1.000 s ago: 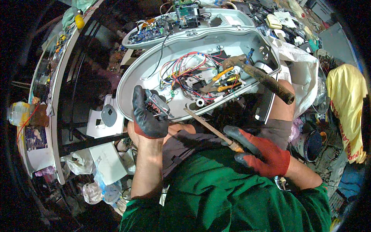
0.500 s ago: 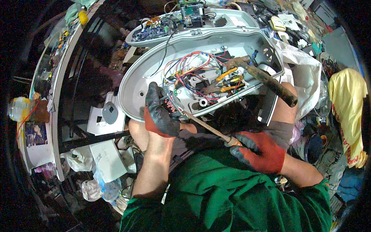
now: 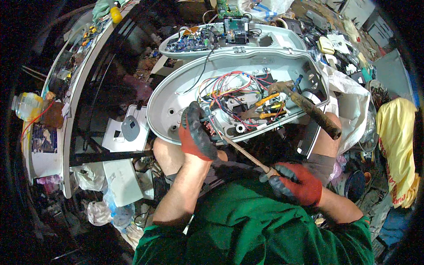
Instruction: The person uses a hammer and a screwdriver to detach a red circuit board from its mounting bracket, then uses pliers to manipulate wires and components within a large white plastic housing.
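Observation:
My left hand (image 3: pixel 197 138), in a red and black glove, is closed around a small part with copper-coloured windings (image 3: pixel 209 128) at the near rim of a grey plastic housing (image 3: pixel 170 95). In my gloved right hand (image 3: pixel 301 184) is a long thin screwdriver (image 3: pixel 245 154). Its tip reaches the part beside my left fingers; exact contact is too small to tell. Inside the housing lie a tangle of coloured wires (image 3: pixel 229 84), orange-handled pliers (image 3: pixel 268 100) and other yellow-handled tools. A hammer (image 3: pixel 314 111) rests across the housing's right side, its wooden handle jutting over the rim.
The housing's hinged other half (image 3: pixel 282 42), carrying circuit boards (image 3: pixel 190 40), opens out behind it. A white sack (image 3: pixel 353 99) and a yellow bag (image 3: pixel 395 141) are at the right. A bench frame (image 3: pixel 73 132) stands at the left near white plastic pieces (image 3: pixel 123 183).
The whole view has shifted, so the housing and hands appear lower and slightly to the right. Both hands keep their holds, with the screwdriver tip still at the small part.

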`<move>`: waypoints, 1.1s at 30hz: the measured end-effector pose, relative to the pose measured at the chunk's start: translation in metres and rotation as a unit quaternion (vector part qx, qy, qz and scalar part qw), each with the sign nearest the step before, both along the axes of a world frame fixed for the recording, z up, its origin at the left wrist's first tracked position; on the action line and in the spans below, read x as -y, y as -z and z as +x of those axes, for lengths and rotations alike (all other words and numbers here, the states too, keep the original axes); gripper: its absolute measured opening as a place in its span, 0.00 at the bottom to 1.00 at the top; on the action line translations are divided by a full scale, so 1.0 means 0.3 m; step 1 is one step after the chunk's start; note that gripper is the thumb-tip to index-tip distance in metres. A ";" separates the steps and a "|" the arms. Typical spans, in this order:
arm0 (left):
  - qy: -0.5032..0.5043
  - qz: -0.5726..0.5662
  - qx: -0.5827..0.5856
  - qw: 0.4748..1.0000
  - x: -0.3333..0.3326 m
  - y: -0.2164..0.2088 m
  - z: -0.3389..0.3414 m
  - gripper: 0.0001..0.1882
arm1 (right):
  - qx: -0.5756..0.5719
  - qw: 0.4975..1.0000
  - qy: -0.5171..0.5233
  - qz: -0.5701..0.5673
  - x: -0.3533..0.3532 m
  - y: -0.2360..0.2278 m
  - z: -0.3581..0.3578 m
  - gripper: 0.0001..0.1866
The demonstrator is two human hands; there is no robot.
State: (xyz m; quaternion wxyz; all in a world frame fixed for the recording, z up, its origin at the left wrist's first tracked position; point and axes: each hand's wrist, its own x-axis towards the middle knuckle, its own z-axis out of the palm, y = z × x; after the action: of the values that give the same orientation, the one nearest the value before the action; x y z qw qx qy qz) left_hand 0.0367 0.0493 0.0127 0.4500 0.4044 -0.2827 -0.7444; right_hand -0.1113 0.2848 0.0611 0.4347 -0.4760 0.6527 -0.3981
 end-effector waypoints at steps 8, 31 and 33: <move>-0.032 -0.141 0.088 0.986 0.013 -0.044 -0.013 0.12 | 0.013 1.000 0.009 -0.027 0.067 0.005 0.062 0.11; -0.101 0.007 -0.005 0.995 0.076 -0.017 -0.101 0.12 | 0.036 0.994 0.097 -0.037 0.088 0.145 0.124 0.24; -0.073 -0.017 -0.001 0.997 0.088 -0.016 -0.074 0.14 | 0.054 0.991 0.120 -0.021 0.037 0.172 0.089 0.25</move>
State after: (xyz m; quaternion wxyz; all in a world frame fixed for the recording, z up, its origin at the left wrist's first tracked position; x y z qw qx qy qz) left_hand 0.0145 0.0229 0.0177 0.5097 0.4155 -0.2645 -0.7054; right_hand -0.0846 0.2738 0.0095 0.4081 -0.3811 0.6723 -0.4860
